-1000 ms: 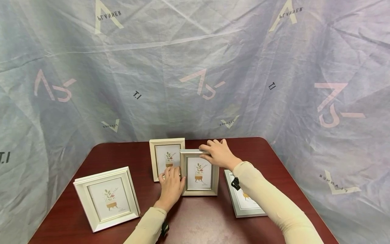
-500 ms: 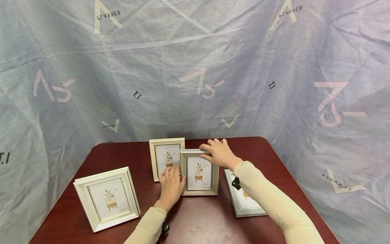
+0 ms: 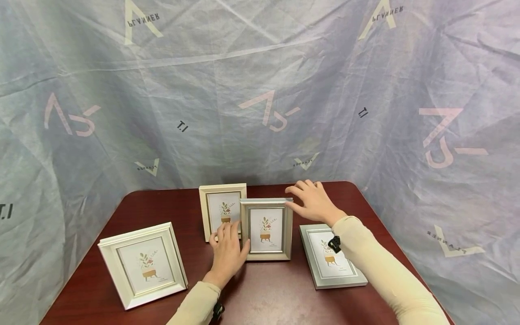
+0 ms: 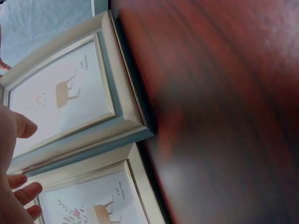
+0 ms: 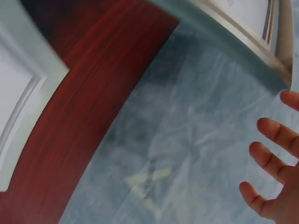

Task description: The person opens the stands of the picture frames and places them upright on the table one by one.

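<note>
A champagne-silver picture frame (image 3: 266,256) stands upright in the middle of the table, showing a plant print. My left hand (image 3: 226,253) is at its lower left side, fingers spread and thumb held away; in the left wrist view the thumb (image 4: 25,126) overlaps the picture. Behind it to the left stands a cream picture frame (image 3: 205,216), partly covered by the left hand and the front frame. At the top right corner of the champagne frame, my right hand (image 3: 314,201) has its fingers loosely spread; the right wrist view shows fingertips (image 5: 264,149) apart, with nothing between them.
A white picture frame (image 3: 111,266) stands angled at the left front. To the right, a grey-white picture frame (image 3: 341,285) lies face up, partly under the right forearm. The dark red table (image 3: 260,298) meets a grey printed cloth (image 3: 227,144) behind.
My right hand has let go of the champagne frame's top edge and moved right. The left thumb and fingers have eased off its side. The frames have stayed in place.
</note>
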{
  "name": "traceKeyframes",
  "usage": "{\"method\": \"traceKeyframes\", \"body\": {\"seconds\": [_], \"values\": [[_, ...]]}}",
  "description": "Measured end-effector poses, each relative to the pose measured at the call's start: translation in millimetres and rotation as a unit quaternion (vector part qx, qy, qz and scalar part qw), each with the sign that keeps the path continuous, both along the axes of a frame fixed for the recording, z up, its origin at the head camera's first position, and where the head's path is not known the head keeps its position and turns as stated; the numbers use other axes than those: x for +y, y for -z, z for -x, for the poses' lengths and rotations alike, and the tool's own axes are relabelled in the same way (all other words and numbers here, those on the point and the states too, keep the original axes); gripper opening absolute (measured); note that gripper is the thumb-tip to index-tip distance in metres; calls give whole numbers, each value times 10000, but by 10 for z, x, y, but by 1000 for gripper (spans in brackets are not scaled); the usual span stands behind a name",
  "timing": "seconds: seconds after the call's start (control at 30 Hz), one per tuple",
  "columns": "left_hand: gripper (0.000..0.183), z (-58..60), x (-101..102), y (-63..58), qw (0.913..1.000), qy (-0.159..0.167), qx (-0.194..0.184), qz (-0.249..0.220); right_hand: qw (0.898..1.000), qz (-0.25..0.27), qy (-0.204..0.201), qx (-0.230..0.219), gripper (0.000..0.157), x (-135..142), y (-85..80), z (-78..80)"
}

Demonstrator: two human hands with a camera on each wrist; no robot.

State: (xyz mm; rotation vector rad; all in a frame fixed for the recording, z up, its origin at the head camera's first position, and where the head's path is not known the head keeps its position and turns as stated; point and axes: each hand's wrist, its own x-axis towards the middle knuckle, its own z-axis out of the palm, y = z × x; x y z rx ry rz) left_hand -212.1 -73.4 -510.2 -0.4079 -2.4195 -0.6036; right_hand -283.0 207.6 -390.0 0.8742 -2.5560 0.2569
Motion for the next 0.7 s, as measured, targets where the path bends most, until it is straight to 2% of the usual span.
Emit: {"method": "traceKeyframes", "body": {"seconds": [0.13,0.3,0.53,0.7], "values": [[67,-62,23,-11,9997,64,216,21,9997,122,204,35,33,235,72,25],[70,-161,77,-36,9984,321,446,147,9982,-40,567,-171,33,538,273,57],[74,-336,252,-32,9926,877,388,747,9920,-417,1016,-617,34,862,544,60],[79,-466,398,17,9818,1283,422,1332,9853,-952,1204,-753,34,1040,705,76]]}}
